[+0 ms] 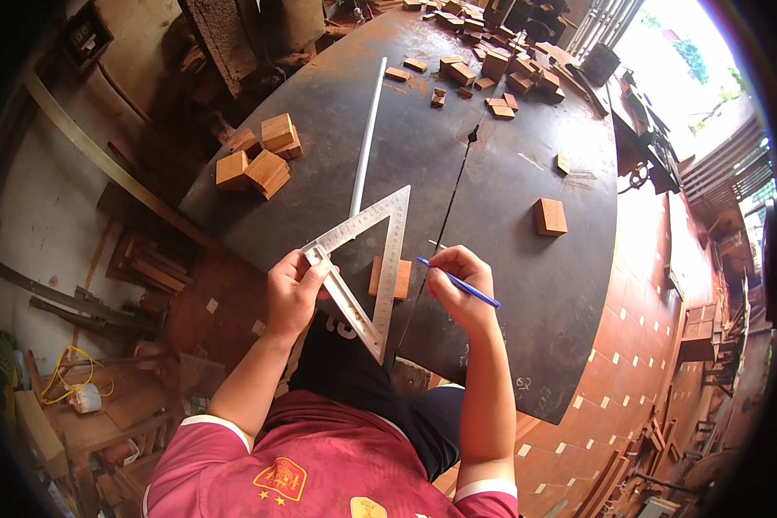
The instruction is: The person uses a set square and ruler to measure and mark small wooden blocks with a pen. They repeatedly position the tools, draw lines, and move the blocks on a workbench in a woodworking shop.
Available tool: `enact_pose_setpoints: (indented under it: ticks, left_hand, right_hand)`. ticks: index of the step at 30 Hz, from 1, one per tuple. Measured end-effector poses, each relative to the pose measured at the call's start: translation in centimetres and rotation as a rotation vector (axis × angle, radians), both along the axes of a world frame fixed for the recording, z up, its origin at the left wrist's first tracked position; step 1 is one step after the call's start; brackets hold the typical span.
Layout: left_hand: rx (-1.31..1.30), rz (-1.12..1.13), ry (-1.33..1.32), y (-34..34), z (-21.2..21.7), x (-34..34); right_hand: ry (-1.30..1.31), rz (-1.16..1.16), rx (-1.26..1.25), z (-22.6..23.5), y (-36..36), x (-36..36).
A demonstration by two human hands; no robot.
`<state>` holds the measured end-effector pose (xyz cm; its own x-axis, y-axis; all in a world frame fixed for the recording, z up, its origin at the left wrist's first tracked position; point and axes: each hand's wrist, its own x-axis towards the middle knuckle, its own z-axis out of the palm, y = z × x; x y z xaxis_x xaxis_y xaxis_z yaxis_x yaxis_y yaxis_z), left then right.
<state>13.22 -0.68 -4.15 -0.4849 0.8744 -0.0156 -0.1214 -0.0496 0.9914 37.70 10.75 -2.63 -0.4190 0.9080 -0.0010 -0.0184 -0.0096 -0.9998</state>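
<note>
My left hand [294, 292] grips the corner of a metal set square [397, 226], a triangular ruler with marked edges. Its long edge lies over a brown wooden block [376, 274] at the table's near edge, hiding part of that block. My right hand [463, 289] is closed round a blue pen [468, 288], whose tip points left toward the set square. The pen tip is apart from the block. A thin dark slot [451, 200] runs along the dark tabletop [501, 345] just beside my right hand.
A pale straight rail [369, 138] lies on the table beyond the set square. Several wooden blocks [268, 173] cluster at the left, and one block [550, 217] stands at the right. Many offcuts [496, 66] are heaped at the far end. Tiled floor [609, 345] shows at the right.
</note>
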Motion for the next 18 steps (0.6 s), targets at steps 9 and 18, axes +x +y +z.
enact_pose_setpoints:
  ticks: [9,18]
  left_hand:
    - [0.034,0.074,-0.004,0.3,-0.8,0.8]
    - [0.047,0.097,-0.018,0.3,-1.3,1.1]
  right_hand:
    - [0.040,0.042,-0.037,-0.8,-0.3,-0.5]
    - [0.033,0.017,0.002,-1.0,-0.6,-0.9]
